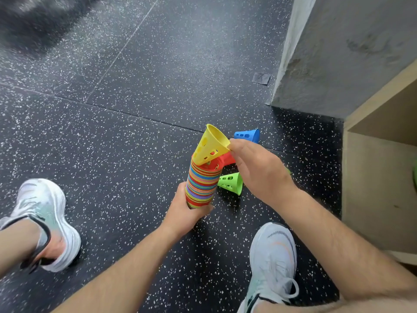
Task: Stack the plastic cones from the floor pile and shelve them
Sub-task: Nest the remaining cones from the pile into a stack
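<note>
My left hand (pixel 185 211) grips the lower end of a tall stack of nested multicoloured plastic cones (pixel 202 184), held tilted above the floor. My right hand (pixel 259 168) pinches the wide rim of a yellow cone (pixel 211 145) whose narrow end sits tilted on the top of the stack. A red cone (pixel 226 158) lies on the floor behind the stack, partly hidden by it. A green cone (pixel 232 182) lies on its side just right of the stack, and a blue cone (pixel 247 135) lies farther back.
Black speckled rubber floor (pixel 135 143) all round. My two white shoes (pixel 45 222) (pixel 273 260) flank the stack. A beige wooden shelf unit (pixel 379 177) stands at the right, with a grey concrete wall (pixel 338 53) behind it. Something green (pixel 414 175) shows at the right edge.
</note>
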